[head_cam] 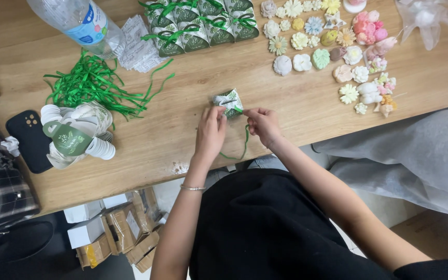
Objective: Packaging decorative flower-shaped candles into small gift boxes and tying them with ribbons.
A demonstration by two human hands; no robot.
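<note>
A small green and white gift box (227, 101) stands on the wooden table (296, 103) near its front edge. My left hand (211, 132) holds the box's near left side. My right hand (262, 123) pinches a thin green ribbon (244, 141) that runs from the box's top and trails down over the table edge. Both hands sit close together just in front of the box.
Finished ribbon-tied boxes (200, 22) stand in rows at the back. Loose green ribbon (94, 83), flat unfolded boxes (76, 135), a black phone (29, 139) and a plastic bottle (79, 23) lie left. Flower-shaped pastel pieces (327, 44) spread right. Cartons (115, 233) sit below.
</note>
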